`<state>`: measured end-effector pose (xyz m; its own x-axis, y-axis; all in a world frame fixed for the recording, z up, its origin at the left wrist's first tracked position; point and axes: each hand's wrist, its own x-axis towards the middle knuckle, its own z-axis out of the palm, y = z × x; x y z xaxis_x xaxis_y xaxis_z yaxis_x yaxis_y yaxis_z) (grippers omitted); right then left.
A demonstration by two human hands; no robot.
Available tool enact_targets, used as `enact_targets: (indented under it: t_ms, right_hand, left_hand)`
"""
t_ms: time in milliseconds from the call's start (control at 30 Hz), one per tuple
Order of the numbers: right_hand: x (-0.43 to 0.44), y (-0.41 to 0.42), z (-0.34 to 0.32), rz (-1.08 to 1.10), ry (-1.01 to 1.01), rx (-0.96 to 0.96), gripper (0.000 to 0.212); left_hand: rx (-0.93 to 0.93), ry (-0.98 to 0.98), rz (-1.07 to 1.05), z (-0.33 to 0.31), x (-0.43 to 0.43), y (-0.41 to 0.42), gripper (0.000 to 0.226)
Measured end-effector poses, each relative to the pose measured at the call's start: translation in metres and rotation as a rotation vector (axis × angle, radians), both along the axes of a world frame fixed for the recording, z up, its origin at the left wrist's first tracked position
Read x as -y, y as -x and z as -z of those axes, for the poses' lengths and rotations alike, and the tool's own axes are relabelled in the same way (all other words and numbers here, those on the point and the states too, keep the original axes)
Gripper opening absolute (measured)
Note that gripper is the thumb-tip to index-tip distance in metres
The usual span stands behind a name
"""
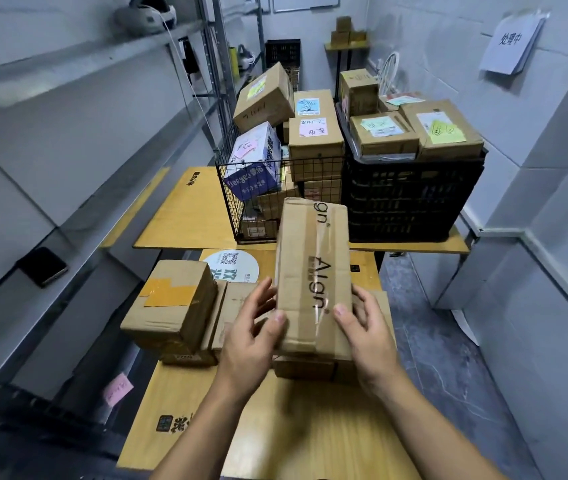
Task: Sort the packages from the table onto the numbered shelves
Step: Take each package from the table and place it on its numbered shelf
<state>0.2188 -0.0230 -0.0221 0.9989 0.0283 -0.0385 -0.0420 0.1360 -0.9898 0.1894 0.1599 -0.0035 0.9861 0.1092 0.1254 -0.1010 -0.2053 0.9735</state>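
Note:
A long taped cardboard box (313, 271) with dark lettering is held up above the near wooden table (310, 427). My left hand (254, 334) grips its near left edge, thumb on top. My right hand (365, 334) grips the near right edge the same way. Under and beside it lie more cardboard packages, among them a box with orange tape (171, 306) at the left and flat boxes (234, 317) beneath my hands. Grey metal shelves (67, 140) run along the left wall.
On the far table stand a wire basket (258, 188) and a black plastic crate (410, 199), both piled with labelled boxes. A dark phone (42, 266) lies on a left shelf. A pink note (118, 389) sticks low on the shelving. The floor aisle runs at the right.

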Motion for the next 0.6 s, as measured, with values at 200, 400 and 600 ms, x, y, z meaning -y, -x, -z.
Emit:
enact_targets:
  t_ms: [200,400,600]
  right_hand:
    - [0.002,0.004,0.001,-0.016,-0.291,-0.164,0.034]
    - [0.009,0.007,0.004,-0.058,0.001,-0.018,0.042]
    - [0.017,0.017,0.006,-0.082,0.293,0.163,0.037]
  left_hand:
    - [-0.134,-0.121,-0.153,0.012,-0.013,-0.002,0.064]
    - [-0.063,-0.113,-0.22,0.013,-0.014,0.02,0.064]
    - [0.012,-0.269,-0.298,0.01,-0.005,0.041,0.05]
